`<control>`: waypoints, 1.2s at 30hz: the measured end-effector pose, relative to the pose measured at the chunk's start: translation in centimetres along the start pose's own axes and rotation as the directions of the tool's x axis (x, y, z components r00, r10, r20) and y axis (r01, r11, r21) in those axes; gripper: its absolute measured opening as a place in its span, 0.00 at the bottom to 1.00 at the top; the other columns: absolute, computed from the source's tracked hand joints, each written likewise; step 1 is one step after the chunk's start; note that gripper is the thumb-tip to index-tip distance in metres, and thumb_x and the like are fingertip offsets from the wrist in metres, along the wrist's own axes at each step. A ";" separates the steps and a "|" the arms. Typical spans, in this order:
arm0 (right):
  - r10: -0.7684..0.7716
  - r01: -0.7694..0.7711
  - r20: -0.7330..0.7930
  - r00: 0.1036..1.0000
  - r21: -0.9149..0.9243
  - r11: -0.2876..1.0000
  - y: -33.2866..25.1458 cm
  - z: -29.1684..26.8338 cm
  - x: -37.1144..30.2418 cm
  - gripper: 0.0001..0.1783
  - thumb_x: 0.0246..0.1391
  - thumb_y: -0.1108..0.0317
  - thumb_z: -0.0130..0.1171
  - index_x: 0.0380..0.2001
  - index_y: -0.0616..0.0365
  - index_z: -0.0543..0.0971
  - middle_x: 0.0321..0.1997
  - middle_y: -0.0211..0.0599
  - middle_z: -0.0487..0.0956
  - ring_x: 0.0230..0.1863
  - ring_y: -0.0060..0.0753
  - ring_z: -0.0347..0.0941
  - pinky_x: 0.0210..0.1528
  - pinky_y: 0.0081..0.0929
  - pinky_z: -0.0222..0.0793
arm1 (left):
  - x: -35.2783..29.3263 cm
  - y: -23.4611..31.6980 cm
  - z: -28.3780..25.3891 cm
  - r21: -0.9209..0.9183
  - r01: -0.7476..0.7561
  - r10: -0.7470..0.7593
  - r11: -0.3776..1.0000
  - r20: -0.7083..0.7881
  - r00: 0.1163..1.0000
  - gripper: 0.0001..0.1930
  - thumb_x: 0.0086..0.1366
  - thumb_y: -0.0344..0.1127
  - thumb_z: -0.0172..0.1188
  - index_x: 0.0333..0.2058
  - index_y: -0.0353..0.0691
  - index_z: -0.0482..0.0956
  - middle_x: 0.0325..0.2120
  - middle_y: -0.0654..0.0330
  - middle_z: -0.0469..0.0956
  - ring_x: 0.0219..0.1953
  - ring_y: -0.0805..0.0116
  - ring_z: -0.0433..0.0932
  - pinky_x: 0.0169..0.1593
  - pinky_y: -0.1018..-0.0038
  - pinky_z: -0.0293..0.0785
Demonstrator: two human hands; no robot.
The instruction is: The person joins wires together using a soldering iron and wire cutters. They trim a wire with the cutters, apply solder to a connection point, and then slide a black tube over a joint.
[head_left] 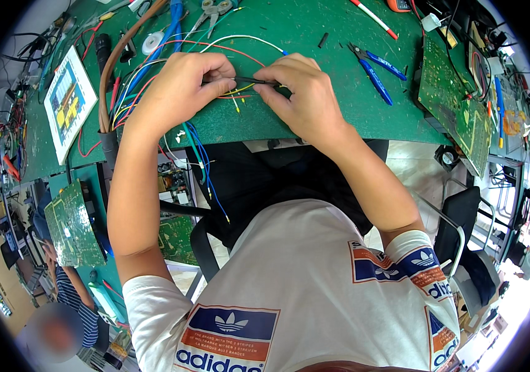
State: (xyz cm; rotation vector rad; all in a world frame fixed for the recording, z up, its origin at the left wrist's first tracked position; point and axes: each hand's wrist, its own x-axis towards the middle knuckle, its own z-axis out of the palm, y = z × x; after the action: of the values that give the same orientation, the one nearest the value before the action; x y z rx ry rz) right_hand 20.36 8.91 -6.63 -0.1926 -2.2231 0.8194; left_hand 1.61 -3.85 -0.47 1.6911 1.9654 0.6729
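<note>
Both hands meet over a green work mat (352,111), fingers closed in a pinch. A thin black wire (254,80) runs between them, perhaps with a dark sleeve on it; its ends are hidden by the fingers. My left hand (184,84) grips it on one side, my right hand (302,93) on the other. Yellow and red wires with small crimped tips pass under the fingers. Beside my left wrist, a bundle of coloured wires fans out of a thick dark sheath (109,147). Blue wires (214,192) with tips hang over the table's front edge.
Blue-handled cutters (376,71) lie right of my hands, pliers (212,12) beyond them. Large green circuit boards (451,93) stand at the right. A printed sheet (70,102) lies at the left. Another person in a striped top (76,291) sits at the lower left.
</note>
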 end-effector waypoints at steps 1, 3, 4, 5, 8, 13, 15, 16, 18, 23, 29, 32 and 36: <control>0.000 0.000 0.000 1.000 0.001 1.000 0.0 0.0 0.0 0.09 0.46 0.73 0.69 0.33 0.60 0.84 0.31 0.39 0.82 0.38 0.44 0.76 0.45 0.39 0.68 | 0.0 0.0 0.0 -0.002 0.015 -0.015 1.000 0.000 1.000 0.07 0.60 0.29 0.66 0.32 0.31 0.79 0.24 0.57 0.80 0.28 0.68 0.78 0.35 0.71 0.73; 0.001 -0.001 0.000 1.000 0.001 1.000 0.0 0.0 0.0 0.09 0.46 0.73 0.70 0.33 0.60 0.84 0.31 0.39 0.82 0.38 0.44 0.76 0.45 0.39 0.68 | 0.0 -0.1 0.2 -0.030 -0.017 0.016 0.999 -0.034 0.999 0.08 0.60 0.30 0.67 0.32 0.32 0.80 0.21 0.55 0.78 0.24 0.64 0.77 0.32 0.70 0.72; -0.001 0.001 0.000 1.000 -0.001 1.000 0.1 0.0 0.0 0.09 0.46 0.73 0.70 0.33 0.60 0.84 0.31 0.39 0.82 0.38 0.44 0.76 0.45 0.39 0.69 | 0.0 -0.2 0.3 -0.043 -0.036 0.033 0.998 -0.053 0.998 0.08 0.60 0.31 0.68 0.33 0.32 0.81 0.20 0.54 0.77 0.23 0.63 0.76 0.30 0.69 0.71; -0.003 0.003 0.000 1.000 -0.002 1.000 0.1 0.0 0.1 0.09 0.46 0.73 0.70 0.33 0.60 0.84 0.31 0.39 0.82 0.38 0.44 0.76 0.45 0.39 0.69 | 0.0 -0.1 0.3 -0.054 -0.027 0.024 0.998 -0.051 0.998 0.08 0.60 0.30 0.67 0.34 0.32 0.81 0.21 0.55 0.78 0.24 0.65 0.77 0.33 0.70 0.72; 0.006 -0.006 0.003 1.000 -0.016 1.000 0.1 0.0 0.0 0.09 0.46 0.73 0.70 0.33 0.60 0.84 0.31 0.39 0.82 0.38 0.45 0.76 0.45 0.40 0.69 | -0.2 0.2 0.1 -0.072 -0.019 0.016 0.997 -0.048 0.999 0.09 0.59 0.29 0.67 0.37 0.32 0.81 0.24 0.58 0.80 0.28 0.69 0.78 0.38 0.72 0.74; -0.008 0.008 0.000 1.000 -0.018 1.000 -0.3 0.1 0.3 0.09 0.44 0.72 0.70 0.32 0.58 0.84 0.31 0.39 0.82 0.39 0.46 0.77 0.45 0.41 0.69 | -0.5 0.3 -0.2 -0.033 -0.073 0.071 0.997 -0.051 0.996 0.09 0.60 0.29 0.66 0.38 0.31 0.81 0.25 0.55 0.81 0.29 0.65 0.80 0.38 0.70 0.75; -0.042 0.043 0.004 0.999 -0.039 0.998 -0.2 -0.1 0.6 0.09 0.42 0.72 0.70 0.31 0.57 0.84 0.32 0.38 0.82 0.40 0.46 0.77 0.45 0.41 0.69 | -0.4 0.9 -0.8 -0.040 -0.078 0.077 0.996 -0.036 0.996 0.07 0.61 0.29 0.64 0.36 0.31 0.81 0.27 0.52 0.81 0.31 0.62 0.82 0.38 0.69 0.75; -0.035 0.036 0.017 0.999 -0.053 0.998 -0.3 -0.4 0.7 0.11 0.42 0.70 0.71 0.33 0.56 0.84 0.34 0.37 0.82 0.41 0.45 0.77 0.47 0.42 0.69 | -0.3 0.7 -0.8 -0.013 -0.120 0.119 0.993 -0.042 0.992 0.07 0.61 0.29 0.64 0.36 0.31 0.81 0.28 0.51 0.82 0.30 0.61 0.82 0.38 0.69 0.76; -0.020 0.020 0.000 1.000 -0.083 0.996 -0.7 -2.0 0.9 0.19 0.42 0.67 0.72 0.40 0.57 0.83 0.40 0.38 0.81 0.47 0.45 0.75 0.51 0.42 0.68 | 0.2 1.3 -0.4 -0.067 -0.110 0.103 0.992 -0.104 0.989 0.07 0.61 0.31 0.65 0.34 0.33 0.80 0.26 0.49 0.78 0.29 0.51 0.79 0.35 0.64 0.73; -0.076 0.051 -0.149 0.986 -0.165 0.985 -0.8 -12.0 2.6 0.20 0.46 0.68 0.72 0.44 0.60 0.81 0.43 0.42 0.80 0.49 0.49 0.75 0.54 0.42 0.70 | 1.0 1.4 0.3 0.015 -0.040 0.042 0.999 -0.167 0.985 0.06 0.60 0.28 0.64 0.30 0.31 0.78 0.23 0.47 0.78 0.26 0.50 0.80 0.31 0.64 0.72; -0.094 -0.104 -0.471 0.877 -0.378 0.920 4.6 -30.5 6.8 0.15 0.56 0.65 0.67 0.43 0.62 0.82 0.42 0.42 0.83 0.43 0.37 0.80 0.49 0.34 0.75 | 0.0 0.7 -0.2 0.099 0.041 -0.023 0.994 -0.176 0.984 0.05 0.58 0.25 0.66 0.32 0.32 0.79 0.25 0.48 0.80 0.26 0.53 0.81 0.32 0.64 0.74; -0.013 -0.348 -0.684 0.729 -0.388 0.853 11.0 -44.1 10.7 0.18 0.62 0.59 0.63 0.45 0.65 0.81 0.43 0.39 0.83 0.42 0.26 0.79 0.47 0.27 0.74 | 0.4 0.4 -0.1 0.101 0.026 -0.011 0.995 -0.142 0.990 0.07 0.56 0.24 0.67 0.34 0.31 0.81 0.24 0.49 0.80 0.25 0.56 0.81 0.31 0.66 0.75; -0.039 -0.497 -0.792 0.609 -0.419 0.760 15.4 -61.1 16.7 0.28 0.58 0.48 0.63 0.48 0.64 0.82 0.46 0.50 0.85 0.50 0.44 0.82 0.55 0.38 0.75 | 0.9 -0.4 0.1 0.094 0.046 -0.034 0.994 -0.128 0.991 0.08 0.54 0.25 0.68 0.34 0.31 0.81 0.24 0.50 0.81 0.25 0.58 0.81 0.32 0.67 0.76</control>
State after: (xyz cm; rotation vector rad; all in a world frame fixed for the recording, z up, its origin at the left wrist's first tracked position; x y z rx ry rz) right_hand 49.33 57.56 25.54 -1.0037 -1.5293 0.0261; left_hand 1.24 -2.98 -0.89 1.6973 2.1458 0.6955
